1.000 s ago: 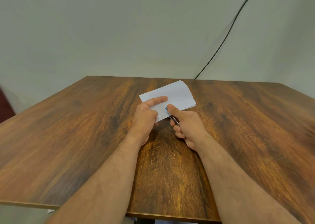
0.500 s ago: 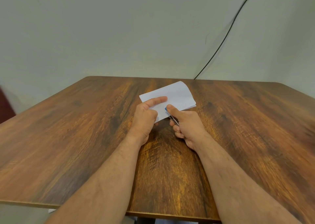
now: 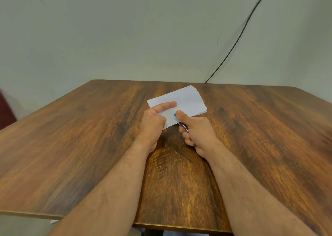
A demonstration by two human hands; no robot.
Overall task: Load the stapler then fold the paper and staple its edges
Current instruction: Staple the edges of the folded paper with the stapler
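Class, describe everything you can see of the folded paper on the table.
The folded paper is white and unmarked, with layered edges showing at its right end. It lies flat, angled, on the wooden table. The left hand pinches its near left corner, index finger on top. The right hand holds a blue-tipped stapler at its near edge.

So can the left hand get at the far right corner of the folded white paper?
Probably yes: the left hand already holds the folded white paper, and nothing lies on the paper beyond its fingertip.

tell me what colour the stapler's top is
Blue, seen under the right hand's thumb on the stapler, head view.
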